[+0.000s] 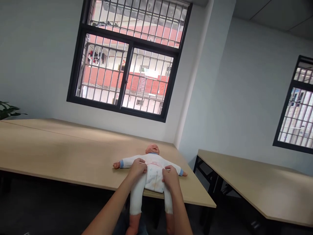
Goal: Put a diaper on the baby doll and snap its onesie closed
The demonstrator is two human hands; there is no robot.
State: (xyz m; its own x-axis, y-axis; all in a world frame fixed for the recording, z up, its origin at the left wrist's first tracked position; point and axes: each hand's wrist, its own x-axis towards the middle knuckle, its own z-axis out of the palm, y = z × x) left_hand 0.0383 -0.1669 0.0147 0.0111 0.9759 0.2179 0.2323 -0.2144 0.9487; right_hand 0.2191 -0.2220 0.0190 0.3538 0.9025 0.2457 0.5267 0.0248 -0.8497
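A baby doll point(153, 149) lies on its back at the table's edge, arms spread wide and legs hanging over the front. It wears white clothes with blue cuffs and collar. A white top point(154, 179) with faint print and a line down its middle covers the belly. At the left side of the doll's waist, my left hand point(138, 167) has its fingers curled in on the top's edge. Opposite it, my right hand point(170, 177) is closed at the top's other edge. The fingertips of both hands are partly hidden against the cloth.
The doll rests on a long wooden table point(73, 156) whose front edge crosses below my hands. Another table point(256, 176) stands to the right across a gap. Behind are a barred window point(127, 75) and a wall pillar point(205, 81). Plant leaves point(9, 110) show far left.
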